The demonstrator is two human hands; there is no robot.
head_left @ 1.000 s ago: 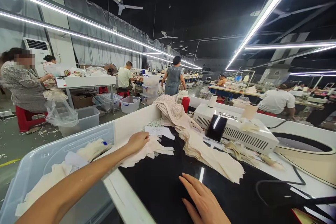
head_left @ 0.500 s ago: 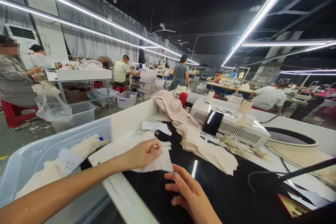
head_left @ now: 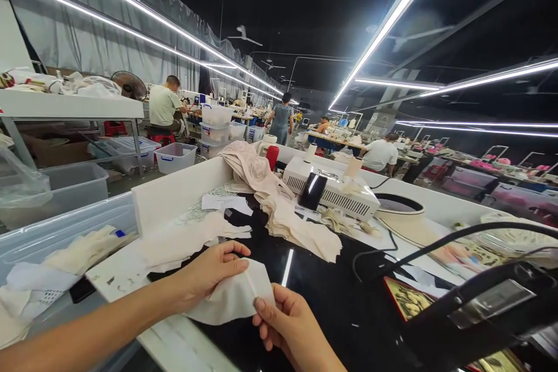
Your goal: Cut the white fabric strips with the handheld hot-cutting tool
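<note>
A cream fabric piece (head_left: 238, 296) is stretched between my two hands above the black tabletop. My left hand (head_left: 213, 273) pinches its upper left part, with the thumb on top. At the piece's right edge, my right hand (head_left: 281, 314) grips it between thumb and fingers. Behind my left hand, more cream fabric pieces (head_left: 183, 238) lie on the table's left side. A stack of beige fabric (head_left: 296, 226) is farther back, with lace-patterned fabric (head_left: 248, 165) beyond it.
A white vented box (head_left: 331, 186) stands at the back, with a black phone (head_left: 313, 190) leaning on it and a red thread cone (head_left: 272, 157) beside it. A black machine part (head_left: 479, 308) is at right. A blue-tinted bin (head_left: 126, 209) adjoins the table's left. People sit farther off.
The view has turned right. The cream piece has come up off the pile and is held between both hands; my right hand has closed on its edge.
</note>
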